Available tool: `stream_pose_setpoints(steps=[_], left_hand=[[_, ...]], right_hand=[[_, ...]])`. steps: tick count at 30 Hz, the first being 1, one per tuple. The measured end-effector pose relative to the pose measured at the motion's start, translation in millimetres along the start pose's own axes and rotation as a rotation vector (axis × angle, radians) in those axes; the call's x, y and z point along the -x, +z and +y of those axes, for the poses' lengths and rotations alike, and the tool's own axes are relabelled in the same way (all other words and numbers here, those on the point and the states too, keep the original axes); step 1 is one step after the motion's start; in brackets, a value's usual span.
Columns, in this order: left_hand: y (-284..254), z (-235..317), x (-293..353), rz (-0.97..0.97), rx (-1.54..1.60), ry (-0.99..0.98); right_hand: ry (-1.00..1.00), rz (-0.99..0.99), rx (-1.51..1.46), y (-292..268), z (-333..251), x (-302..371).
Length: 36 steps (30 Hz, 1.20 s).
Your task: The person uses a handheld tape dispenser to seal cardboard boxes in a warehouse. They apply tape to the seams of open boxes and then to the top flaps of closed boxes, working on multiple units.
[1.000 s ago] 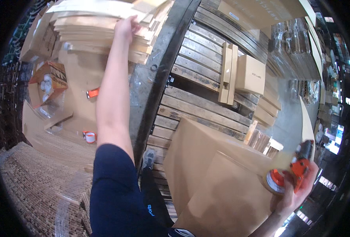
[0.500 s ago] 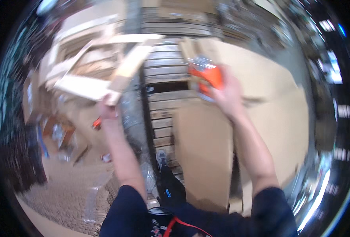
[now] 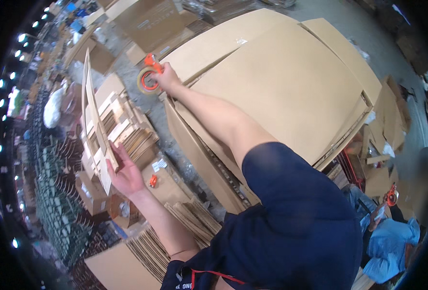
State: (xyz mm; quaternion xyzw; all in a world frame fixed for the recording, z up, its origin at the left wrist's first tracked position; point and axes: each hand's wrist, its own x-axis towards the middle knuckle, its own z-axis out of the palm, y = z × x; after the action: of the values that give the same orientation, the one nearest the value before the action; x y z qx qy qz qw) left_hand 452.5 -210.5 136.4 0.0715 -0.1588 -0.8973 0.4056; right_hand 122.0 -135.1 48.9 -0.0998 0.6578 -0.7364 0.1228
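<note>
- Frame of pale wood (image 3: 99,128): stood steeply tilted, its lower end in the left hand (image 3: 127,175), whose fingers were mostly extended and parted from the thumb.
- Right hand (image 3: 168,78): fingers curled around an orange tape dispenser (image 3: 149,70), just beside the large cardboard box (image 3: 281,92).
- Co-worker (image 3: 390,246): appeared at lower right, in a blue top.

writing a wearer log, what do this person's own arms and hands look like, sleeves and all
The left hand and right hand are bare, with no gloves showing. The forearms are uncovered below the short, dark navy sleeves of a T-shirt. A thin red cord and some white lettering show on its front.
</note>
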Motion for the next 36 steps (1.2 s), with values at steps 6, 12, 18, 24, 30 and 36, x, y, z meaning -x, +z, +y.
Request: stream_pose_setpoints(steps=[6, 12, 18, 24, 30, 36], left_hand=[[100, -52, 163, -0.004, -0.276, 0.135], [171, -224, 282, 0.007, -0.52, 0.212], [175, -375, 368, 0.075, -0.806, 0.251], [176, -474, 411, -0.077, -1.054, -0.22], [197, -383, 432, -1.207, -1.27, -0.335], [138, -201, 331, -0.267, -1.843, 0.385]], right_hand=[[0.203, -0.08, -0.423, -52, -65, 10], [0.037, -0.325, -0.87, -276, -184, 4], [0.063, -0.657, -0.721, -476, -265, 105], [0.17, -0.455, -0.039, -541, -249, 120], [0.13, 0.086, 0.924, -610, -191, 108], [0.025, 0.271, 0.811, -505, -187, 163]])
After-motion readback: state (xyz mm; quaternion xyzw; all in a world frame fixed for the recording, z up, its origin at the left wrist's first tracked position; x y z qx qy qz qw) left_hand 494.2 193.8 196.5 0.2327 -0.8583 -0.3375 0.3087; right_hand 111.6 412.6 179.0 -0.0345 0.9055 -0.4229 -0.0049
